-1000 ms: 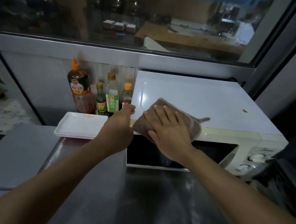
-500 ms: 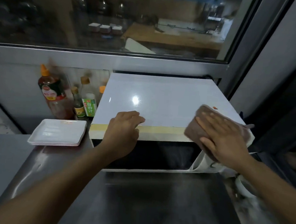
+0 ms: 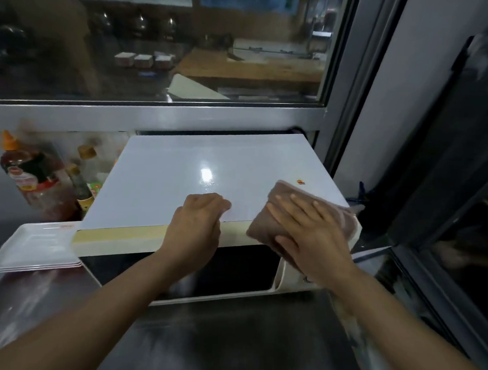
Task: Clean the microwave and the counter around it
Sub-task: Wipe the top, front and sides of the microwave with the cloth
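A white microwave (image 3: pixel 180 175) with a dark glass door stands on the steel counter (image 3: pixel 213 340) under a window. My right hand (image 3: pixel 313 240) lies flat, fingers spread, on a folded brown cloth (image 3: pixel 282 193) and presses it onto the front right corner of the microwave's top. My left hand (image 3: pixel 197 225) rests on the top's front edge near the middle, fingers bent over the edge. A small orange speck (image 3: pixel 300 182) sits on the top just behind the cloth.
Several sauce bottles (image 3: pixel 37 178) stand left of the microwave against the wall. A stack of white rectangular plates (image 3: pixel 36 246) lies in front of them. A dark appliance (image 3: pixel 463 227) closes in the right side. A window frame (image 3: pixel 155 116) runs behind.
My right hand has slid the cloth from the top's front left to its front right corner. My left hand moved from the left corner to the middle of the front edge.
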### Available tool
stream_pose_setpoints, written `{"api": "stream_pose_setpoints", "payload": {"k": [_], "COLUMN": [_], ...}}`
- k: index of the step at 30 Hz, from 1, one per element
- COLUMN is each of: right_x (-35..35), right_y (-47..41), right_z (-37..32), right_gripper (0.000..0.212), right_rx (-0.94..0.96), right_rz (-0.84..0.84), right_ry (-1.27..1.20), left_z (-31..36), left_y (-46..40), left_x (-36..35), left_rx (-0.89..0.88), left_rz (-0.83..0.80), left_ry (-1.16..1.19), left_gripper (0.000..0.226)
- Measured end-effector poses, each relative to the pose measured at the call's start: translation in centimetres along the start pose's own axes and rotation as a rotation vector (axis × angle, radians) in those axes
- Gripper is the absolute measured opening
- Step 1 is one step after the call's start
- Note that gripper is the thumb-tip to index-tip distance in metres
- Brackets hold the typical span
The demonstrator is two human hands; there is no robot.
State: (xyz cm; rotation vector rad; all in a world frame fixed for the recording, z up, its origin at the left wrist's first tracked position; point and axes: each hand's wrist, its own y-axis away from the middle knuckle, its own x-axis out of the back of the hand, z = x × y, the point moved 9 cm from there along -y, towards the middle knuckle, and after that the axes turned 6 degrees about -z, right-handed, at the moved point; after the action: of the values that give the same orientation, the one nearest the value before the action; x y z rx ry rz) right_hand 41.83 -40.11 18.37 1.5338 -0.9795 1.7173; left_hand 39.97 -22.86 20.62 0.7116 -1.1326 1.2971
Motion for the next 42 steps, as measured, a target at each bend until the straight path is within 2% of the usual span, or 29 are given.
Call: {"api": "stream_pose_setpoints", "payload": {"k": [3, 8, 14, 21, 25, 29, 33, 35, 38, 40, 42], "right_x": [0.3, -0.8, -1.1, -1.8, -1.4, -1.5, -0.9, 0.4, 2.8, 3.4, 2.8], "right_y": [1.7, 2.0, -2.0, -7.7, -6.9, -3.8, -2.8, -2.5, -0.2, 2.2, 4.0], "right_z": [4.7, 9.3, 10.1, 12.2, 11.0, 7.6, 5.1, 5.5, 7.9, 10.0, 11.6], "right_gripper": [0.057, 0.056, 0.048, 0.050, 0.050, 0.059, 0.061, 0.058, 0.056, 0.054, 0.058], "right_rx": [-0.066, -0.229, -0.244, -0.284, -0.255, -0.162, -0.054, -0.054, -0.237, -0.432, -0.595], "right_rz": [-0.011, -0.044, -0.091, -0.194, -0.162, -0.099, -0.092, -0.062, 0.145, 0.265, 0.257], "right_ry": [-0.035, -0.446, -0.369, -0.378, -0.304, -0.086, -0.153, -0.321, -0.593, -0.636, -0.637], "left_z": [-0.1, 1.0, 3.2, 2.8, 2.7, 2.4, 2.8, 3.4, 4.5, 5.4, 6.3], "left_y": [-0.4, -2.5, -7.6, -8.5, -8.4, -8.7, -9.5, -9.5, -9.8, -10.3, -10.9], "left_x": [-0.2, -0.4, -2.4, -3.0, -3.3, -3.5, -3.0, -2.7, -2.6, -2.8, -3.2], "left_rx": [0.060, 0.083, 0.071, 0.074, 0.056, 0.041, 0.078, 0.096, 0.116, 0.132, 0.151], "left_rz": [0.012, -0.001, -0.084, -0.070, -0.103, -0.148, -0.137, -0.098, -0.088, -0.111, -0.146], "left_ry": [-0.020, 0.025, -0.017, -0.084, -0.086, -0.067, -0.004, 0.000, 0.032, 0.072, 0.091], "left_gripper": [0.042, 0.035, 0.036, 0.037, 0.037, 0.038, 0.035, 0.030, 0.025, 0.024, 0.025]}}
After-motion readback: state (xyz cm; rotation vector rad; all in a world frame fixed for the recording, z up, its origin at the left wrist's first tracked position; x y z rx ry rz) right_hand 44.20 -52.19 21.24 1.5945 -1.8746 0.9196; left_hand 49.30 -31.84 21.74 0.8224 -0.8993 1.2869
